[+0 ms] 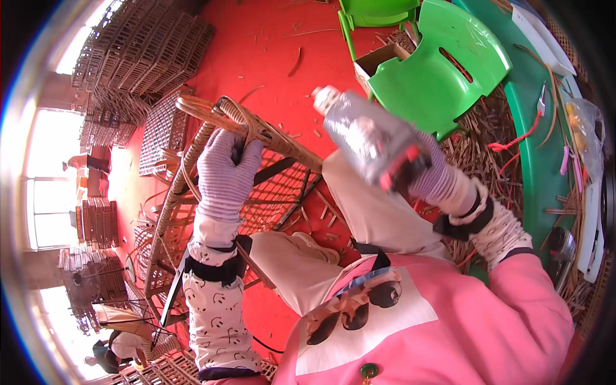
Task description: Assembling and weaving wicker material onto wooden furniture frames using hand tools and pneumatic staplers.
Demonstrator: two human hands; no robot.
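My left hand (226, 170), in a striped lilac glove, is closed round the upper corner of a woven rattan frame (289, 144). Bent cane strips (208, 115) loop over that corner by my fingers. The frame has open lattice sides and leans by my knees. My right hand (439, 176), gloved alike, grips a grey and red cordless power tool (372, 138) that looks wrapped in clear plastic. Its nose points up and left, apart from the frame. Motion blurs the tool, and its exact kind cannot be told.
A green chair (443, 70) stands ahead on the right, beside a cardboard box (378, 61). On the green table (536, 173) lie scissors (542, 99) with red cord. Cane scraps litter the red floor (276, 58). Stacked woven baskets (144, 48) and other people are at left.
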